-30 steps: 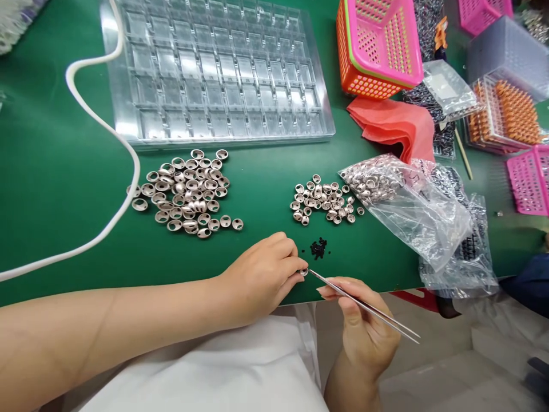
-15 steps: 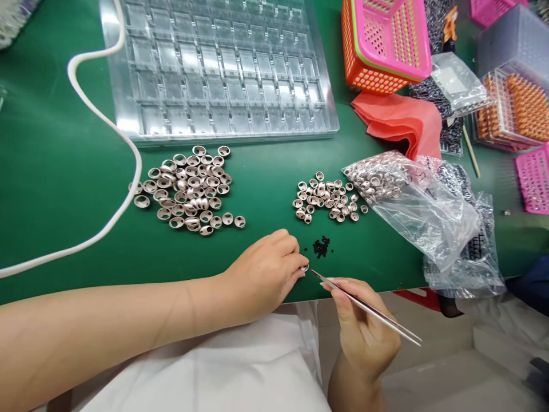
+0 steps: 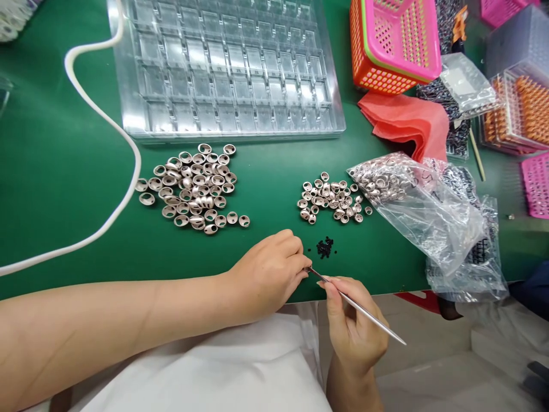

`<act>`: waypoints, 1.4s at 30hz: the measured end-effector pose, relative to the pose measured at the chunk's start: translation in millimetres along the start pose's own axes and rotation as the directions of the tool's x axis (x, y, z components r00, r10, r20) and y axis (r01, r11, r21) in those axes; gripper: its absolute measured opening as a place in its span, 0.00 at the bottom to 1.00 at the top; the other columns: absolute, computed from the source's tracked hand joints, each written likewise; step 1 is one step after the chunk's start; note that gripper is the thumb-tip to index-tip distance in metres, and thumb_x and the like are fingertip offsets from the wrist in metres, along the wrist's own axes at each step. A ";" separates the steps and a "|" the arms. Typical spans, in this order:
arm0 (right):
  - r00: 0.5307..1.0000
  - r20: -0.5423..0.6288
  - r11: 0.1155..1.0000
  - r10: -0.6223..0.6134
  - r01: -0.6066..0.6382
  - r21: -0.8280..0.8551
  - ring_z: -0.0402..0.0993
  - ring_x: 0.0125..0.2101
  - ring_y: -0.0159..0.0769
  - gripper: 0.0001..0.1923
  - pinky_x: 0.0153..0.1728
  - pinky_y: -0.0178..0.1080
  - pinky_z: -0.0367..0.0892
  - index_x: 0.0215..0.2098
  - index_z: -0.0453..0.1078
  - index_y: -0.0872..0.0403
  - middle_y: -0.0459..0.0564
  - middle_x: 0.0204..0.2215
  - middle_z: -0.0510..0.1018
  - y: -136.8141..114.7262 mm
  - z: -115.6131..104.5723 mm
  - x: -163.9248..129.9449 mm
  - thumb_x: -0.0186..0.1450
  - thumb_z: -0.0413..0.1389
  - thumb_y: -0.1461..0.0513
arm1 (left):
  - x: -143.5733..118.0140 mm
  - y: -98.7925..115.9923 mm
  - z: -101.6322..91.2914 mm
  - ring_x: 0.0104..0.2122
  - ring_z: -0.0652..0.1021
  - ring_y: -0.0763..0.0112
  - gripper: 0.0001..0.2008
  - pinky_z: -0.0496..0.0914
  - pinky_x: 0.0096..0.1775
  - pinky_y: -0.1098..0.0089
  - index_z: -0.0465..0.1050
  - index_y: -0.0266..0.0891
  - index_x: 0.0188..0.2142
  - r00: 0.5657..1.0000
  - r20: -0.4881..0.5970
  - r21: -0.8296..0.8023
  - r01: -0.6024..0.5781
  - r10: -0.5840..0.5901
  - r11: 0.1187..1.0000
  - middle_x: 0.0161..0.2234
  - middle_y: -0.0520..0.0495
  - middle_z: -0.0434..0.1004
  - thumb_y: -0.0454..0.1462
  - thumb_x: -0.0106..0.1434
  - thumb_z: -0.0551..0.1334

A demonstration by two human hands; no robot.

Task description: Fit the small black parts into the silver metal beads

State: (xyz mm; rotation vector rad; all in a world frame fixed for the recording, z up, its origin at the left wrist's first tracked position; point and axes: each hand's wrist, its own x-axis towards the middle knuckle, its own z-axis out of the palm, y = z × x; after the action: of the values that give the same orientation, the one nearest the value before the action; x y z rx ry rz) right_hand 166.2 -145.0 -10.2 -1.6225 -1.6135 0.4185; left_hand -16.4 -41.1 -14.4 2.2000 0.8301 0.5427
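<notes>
My left hand (image 3: 270, 272) is closed at the table's near edge, pinching a small metal ring-shaped part (image 3: 306, 269) that its fingers mostly cover. My right hand (image 3: 358, 323) grips a pair of tweezers (image 3: 369, 313), whose tips meet that part at the left fingertips. Whether the tips hold anything is too small to tell. Just beyond the tips lies a little heap of tiny black pieces (image 3: 325, 248). Farther back is a pile of small metal ring parts (image 3: 337, 197). A larger pile of similar hollow parts (image 3: 197, 186) spreads to the left.
A clear compartment tray (image 3: 231, 134) lies at the back, with a white cable (image 3: 105, 117) left of it. To the right are a plastic bag of metal parts (image 3: 386, 177), red cloth (image 3: 412, 117), stacked baskets (image 3: 397, 74) and clear boxes (image 3: 517, 111).
My right hand has moved left, bringing the tweezer tips from a small gap up to the part in my left fingers. The view has shifted slightly; my left hand keeps its pinch.
</notes>
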 end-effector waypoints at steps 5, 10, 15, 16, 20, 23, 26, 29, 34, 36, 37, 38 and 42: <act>1.000 -0.010 1.000 0.004 -0.004 -0.002 0.83 0.34 0.35 0.15 0.35 0.39 0.81 0.47 0.74 0.50 0.46 0.35 0.83 -1.6 -0.1 0.9 0.64 0.62 0.71 | -0.8 0.0 -0.1 0.32 0.69 0.64 0.05 0.67 0.32 0.66 0.80 0.33 0.37 1.000 -0.003 0.003 0.002 -0.002 1.000 0.31 0.45 0.73 0.29 0.67 0.63; 0.999 -0.019 0.998 0.041 -0.042 -0.036 0.82 0.34 0.35 0.14 0.35 0.38 0.80 0.46 0.74 0.50 0.46 0.35 0.83 -2.9 0.7 -0.5 0.65 0.62 0.71 | -0.7 -0.7 1.5 0.32 0.69 0.64 0.06 0.67 0.32 0.66 0.80 0.33 0.37 1.000 -0.009 -0.007 -0.001 0.001 1.000 0.31 0.45 0.73 0.29 0.67 0.62; 1.000 -0.014 0.996 0.012 -0.013 -0.084 0.82 0.33 0.35 0.14 0.33 0.37 0.79 0.46 0.73 0.51 0.46 0.34 0.83 -5.2 1.8 2.1 0.64 0.63 0.71 | -0.2 -1.1 2.6 0.32 0.69 0.64 0.06 0.67 0.32 0.66 0.80 0.32 0.38 0.999 -0.032 -0.010 -0.017 0.016 1.000 0.31 0.44 0.73 0.29 0.67 0.62; 1.000 -0.014 0.996 0.000 -0.001 -0.092 0.82 0.33 0.35 0.14 0.33 0.37 0.79 0.46 0.72 0.52 0.47 0.34 0.83 -5.7 2.0 3.1 0.64 0.63 0.71 | 0.0 -0.9 2.5 0.32 0.69 0.63 0.06 0.67 0.32 0.66 0.80 0.31 0.38 0.999 -0.036 -0.008 -0.019 0.019 1.000 0.31 0.44 0.73 0.29 0.67 0.62; 0.999 -0.009 0.993 -0.038 0.036 -0.114 0.82 0.32 0.35 0.15 0.32 0.38 0.79 0.46 0.71 0.52 0.47 0.33 0.82 -6.9 2.1 5.9 0.64 0.63 0.71 | 0.4 -0.1 1.6 0.32 0.69 0.63 0.06 0.67 0.31 0.66 0.80 0.31 0.37 0.999 -0.044 -0.003 -0.022 0.022 1.000 0.30 0.44 0.73 0.28 0.67 0.63; 0.999 0.011 0.992 -0.036 0.037 -0.123 0.81 0.32 0.35 0.14 0.32 0.37 0.79 0.46 0.71 0.53 0.48 0.33 0.82 -7.6 1.8 6.4 0.64 0.62 0.71 | 0.2 -0.2 1.8 0.31 0.68 0.64 0.07 0.66 0.31 0.66 0.80 0.31 0.37 0.999 -0.039 -0.003 -0.018 0.018 1.000 0.30 0.44 0.72 0.29 0.67 0.62; 0.999 0.032 0.990 -0.042 0.046 -0.135 0.81 0.32 0.35 0.13 0.32 0.37 0.79 0.46 0.70 0.54 0.48 0.32 0.81 -9.5 1.4 7.4 0.65 0.61 0.71 | -0.5 -1.2 3.0 0.31 0.68 0.63 0.08 0.66 0.31 0.66 0.80 0.31 0.36 0.999 -0.042 -0.006 -0.023 0.023 1.000 0.30 0.44 0.71 0.29 0.68 0.61; 0.995 0.051 0.985 -0.084 0.091 -0.148 0.80 0.32 0.35 0.14 0.32 0.37 0.79 0.47 0.70 0.55 0.49 0.32 0.80 -12.1 1.4 10.1 0.65 0.60 0.72 | -1.2 -2.4 4.2 0.32 0.68 0.63 0.08 0.66 0.31 0.65 0.79 0.31 0.37 0.998 -0.048 -0.015 -0.032 0.032 0.999 0.30 0.44 0.71 0.29 0.68 0.60; 0.982 0.074 0.973 -0.174 0.183 -0.142 0.78 0.32 0.34 0.17 0.32 0.38 0.79 0.49 0.68 0.57 0.50 0.32 0.79 -15.5 2.4 15.7 0.64 0.59 0.75 | -1.5 -2.6 4.4 0.31 0.66 0.64 0.09 0.65 0.31 0.65 0.79 0.31 0.36 0.998 -0.051 -0.027 -0.025 0.024 0.999 0.30 0.45 0.70 0.29 0.68 0.59; 0.977 0.078 0.968 -0.198 0.207 -0.144 0.78 0.32 0.34 0.17 0.33 0.38 0.79 0.49 0.68 0.57 0.50 0.32 0.79 -16.3 2.9 17.9 0.64 0.59 0.75 | -1.2 -2.1 4.2 0.31 0.67 0.64 0.10 0.65 0.31 0.65 0.79 0.31 0.36 0.998 -0.053 -0.026 -0.027 0.025 0.999 0.30 0.45 0.71 0.28 0.68 0.58; 0.975 0.080 0.965 -0.206 0.216 -0.147 0.77 0.32 0.34 0.17 0.32 0.38 0.79 0.49 0.68 0.57 0.50 0.31 0.78 -16.7 3.2 19.0 0.64 0.59 0.75 | -1.1 -1.8 4.3 0.31 0.67 0.64 0.10 0.65 0.31 0.64 0.79 0.31 0.35 0.998 -0.052 -0.026 -0.027 0.026 0.999 0.30 0.44 0.71 0.28 0.68 0.58; 0.974 0.080 0.963 -0.214 0.223 -0.150 0.77 0.31 0.34 0.17 0.32 0.38 0.79 0.49 0.68 0.57 0.49 0.31 0.78 -17.0 3.4 20.1 0.64 0.59 0.75 | -0.9 -1.5 4.5 0.31 0.67 0.63 0.10 0.65 0.31 0.64 0.79 0.31 0.35 0.998 -0.051 -0.024 -0.026 0.024 0.999 0.30 0.44 0.71 0.28 0.68 0.58; 0.967 0.085 0.955 -0.240 0.251 -0.159 0.76 0.30 0.33 0.16 0.30 0.38 0.78 0.47 0.68 0.58 0.49 0.30 0.77 -17.1 4.0 23.2 0.64 0.59 0.75 | -1.1 -0.9 6.0 0.31 0.67 0.63 0.10 0.65 0.31 0.64 0.80 0.31 0.35 0.998 -0.057 -0.012 -0.022 0.021 1.000 0.29 0.45 0.71 0.28 0.68 0.58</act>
State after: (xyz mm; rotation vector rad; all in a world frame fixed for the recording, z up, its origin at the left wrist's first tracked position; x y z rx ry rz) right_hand 154.8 -124.0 6.4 -1.5164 -1.9163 0.2105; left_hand -14.0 -44.2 -19.2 2.1935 0.8313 0.6217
